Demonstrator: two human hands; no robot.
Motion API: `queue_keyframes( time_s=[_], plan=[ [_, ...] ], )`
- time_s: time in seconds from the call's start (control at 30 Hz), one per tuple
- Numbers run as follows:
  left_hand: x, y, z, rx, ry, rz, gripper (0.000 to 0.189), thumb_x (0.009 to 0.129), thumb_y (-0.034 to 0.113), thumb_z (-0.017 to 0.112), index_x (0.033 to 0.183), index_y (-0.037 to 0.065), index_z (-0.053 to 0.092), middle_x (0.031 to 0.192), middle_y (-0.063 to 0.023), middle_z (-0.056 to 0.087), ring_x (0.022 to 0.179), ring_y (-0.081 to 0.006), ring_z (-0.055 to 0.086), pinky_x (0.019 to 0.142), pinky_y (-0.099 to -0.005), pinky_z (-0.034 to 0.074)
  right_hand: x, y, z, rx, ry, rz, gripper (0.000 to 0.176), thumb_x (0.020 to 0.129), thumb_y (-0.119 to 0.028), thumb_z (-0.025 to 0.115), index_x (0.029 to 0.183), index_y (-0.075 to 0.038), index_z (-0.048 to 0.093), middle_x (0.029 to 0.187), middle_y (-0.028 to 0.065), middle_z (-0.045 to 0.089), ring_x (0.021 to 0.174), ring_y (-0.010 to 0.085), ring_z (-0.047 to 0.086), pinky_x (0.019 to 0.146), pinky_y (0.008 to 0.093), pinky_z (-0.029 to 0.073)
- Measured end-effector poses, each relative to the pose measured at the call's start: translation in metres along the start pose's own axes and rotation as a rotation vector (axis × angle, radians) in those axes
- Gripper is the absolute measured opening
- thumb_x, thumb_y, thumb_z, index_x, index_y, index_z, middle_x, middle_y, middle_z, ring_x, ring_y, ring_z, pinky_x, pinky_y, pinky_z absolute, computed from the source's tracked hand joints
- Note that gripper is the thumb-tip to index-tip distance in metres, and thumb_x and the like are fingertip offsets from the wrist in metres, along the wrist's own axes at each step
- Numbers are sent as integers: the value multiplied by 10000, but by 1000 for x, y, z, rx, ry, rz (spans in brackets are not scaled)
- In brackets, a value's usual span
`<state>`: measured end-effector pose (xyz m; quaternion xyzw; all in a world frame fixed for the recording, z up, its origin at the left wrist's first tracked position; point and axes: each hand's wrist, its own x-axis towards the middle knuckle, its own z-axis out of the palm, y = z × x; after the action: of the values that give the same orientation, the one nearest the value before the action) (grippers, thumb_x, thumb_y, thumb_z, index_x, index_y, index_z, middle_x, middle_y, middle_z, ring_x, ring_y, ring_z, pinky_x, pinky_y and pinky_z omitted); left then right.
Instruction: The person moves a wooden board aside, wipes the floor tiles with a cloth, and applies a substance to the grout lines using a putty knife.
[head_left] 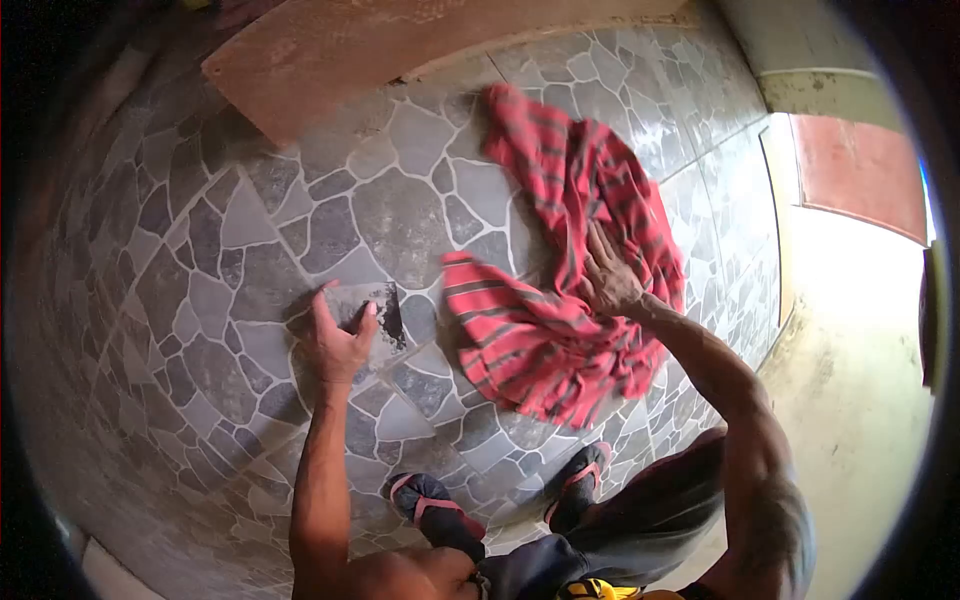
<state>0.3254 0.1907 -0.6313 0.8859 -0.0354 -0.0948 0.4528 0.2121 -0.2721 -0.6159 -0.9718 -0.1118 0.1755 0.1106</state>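
Note:
My left hand (340, 340) grips a thin, flat grey piece (385, 295) by its near side, thumb and index finger apart along it. A dark, crumbly patch marks the right side of this piece; its exact kind cannot be made out. My right hand (610, 280) lies with fingers stretched out on a red cloth (560, 340) with dark stripes. The cloth is bunched under the palm and spreads over the floor in a curved heap, slightly blurred at its left end.
Grey stone-pattern tiles (400, 215) cover the floor. A brown wooden board (330, 65) crosses the far side. My feet in sandals (430, 495) stand near the cloth. To the right are a pale wall base (820, 95), a reddish panel (860, 175) and a bright doorway floor (850, 350).

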Motion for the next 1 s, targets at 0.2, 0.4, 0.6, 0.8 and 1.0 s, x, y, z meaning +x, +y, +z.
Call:
queue_keyframes(
  time_s=[0.2,0.4,0.6,0.8,1.0],
  plan=[
    [1,33,-6,69,-57,-172,586,841,235,752,1330,26,505,1186,-219,629,1069,-376,637,902,-425,505,199,36,-28,-233,247,-24,541,969,-392,429,1249,50,569,1494,326,368,1412,539,267,1187,545,260],
    [-2,-4,4,62,9,2,585,845,264,747,1327,31,511,1180,-222,629,1063,-375,636,900,-432,501,171,35,-15,180,579,78,560,1035,-300,442,1497,3,349,1572,274,273,1453,472,245,1206,522,224],
    [1,-3,1,161,50,104,633,807,364,760,1313,59,532,1121,-217,662,1009,-424,655,812,-475,526,-30,24,21,-239,-29,364,421,950,-288,463,1177,37,603,1296,280,561,1288,487,440,1133,602,274],
    [1,2,-1,143,-33,-18,614,830,308,734,1332,32,513,1196,-229,629,1087,-414,626,901,-448,497,191,24,-11,-202,368,235,444,946,-377,488,1048,-5,707,1234,299,591,1237,497,476,1109,638,287],
    [2,2,-1,218,0,79,615,823,286,737,1323,7,513,1182,-238,624,1073,-398,629,915,-441,493,237,32,-26,-414,564,-81,407,964,-289,491,1142,54,619,1297,291,539,1301,499,419,1134,586,316]
  ],
)
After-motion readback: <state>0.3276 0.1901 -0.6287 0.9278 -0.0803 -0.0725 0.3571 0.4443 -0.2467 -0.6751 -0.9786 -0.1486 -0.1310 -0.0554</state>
